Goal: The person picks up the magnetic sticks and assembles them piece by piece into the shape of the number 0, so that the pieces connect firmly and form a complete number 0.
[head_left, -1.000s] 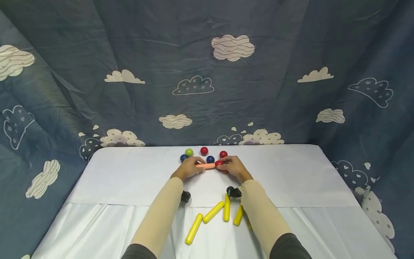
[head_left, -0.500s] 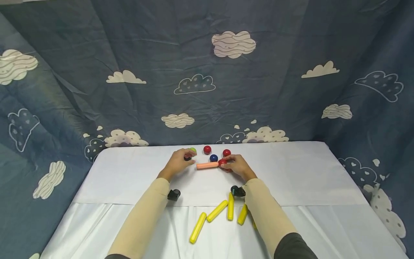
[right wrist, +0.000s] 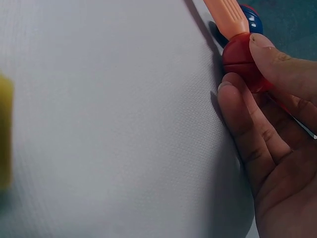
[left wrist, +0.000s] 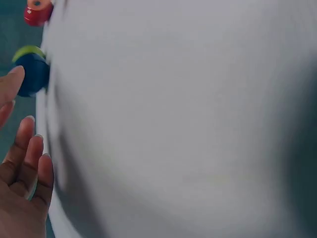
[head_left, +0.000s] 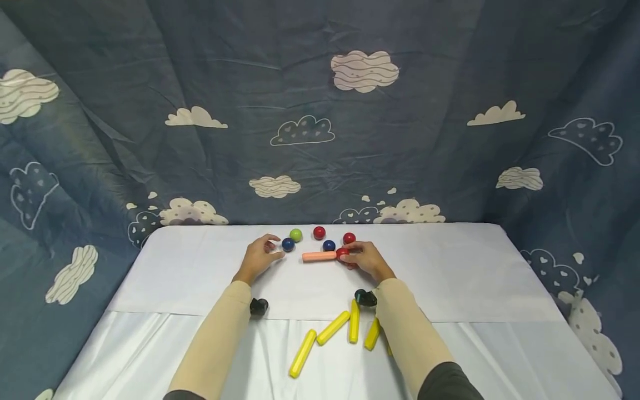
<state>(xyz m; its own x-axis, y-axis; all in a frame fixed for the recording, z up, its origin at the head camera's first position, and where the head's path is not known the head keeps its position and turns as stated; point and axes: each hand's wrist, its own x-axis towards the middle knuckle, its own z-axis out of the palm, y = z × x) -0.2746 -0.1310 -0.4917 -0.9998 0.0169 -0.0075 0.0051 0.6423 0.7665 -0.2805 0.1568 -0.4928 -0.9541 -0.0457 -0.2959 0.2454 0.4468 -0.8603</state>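
My right hand (head_left: 369, 259) pinches a red ball (right wrist: 238, 60) between thumb and fingers. From that ball an orange ribbed stick (head_left: 319, 256) points left, its end meeting the ball. More red shows under the right hand, mostly hidden by the fingers. My left hand (head_left: 258, 258) holds nothing, its fingers spread and loosely bent just left of a blue ball (head_left: 288, 244). In the left wrist view the thumb overlaps the blue ball (left wrist: 33, 74); whether they touch I cannot tell.
Behind the stick lie a green ball (head_left: 296, 235), two red balls (head_left: 319, 233) and another blue ball (head_left: 329, 245). Several yellow sticks (head_left: 302, 353) lie nearer on the white cloth (head_left: 450, 278), some partly under the right forearm. A dark cloud-patterned curtain (head_left: 410, 139) surrounds the table.
My left hand has let go of the orange stick and moved left, past the green and blue balls. My right hand stays on the red ball, with the stick still against it.
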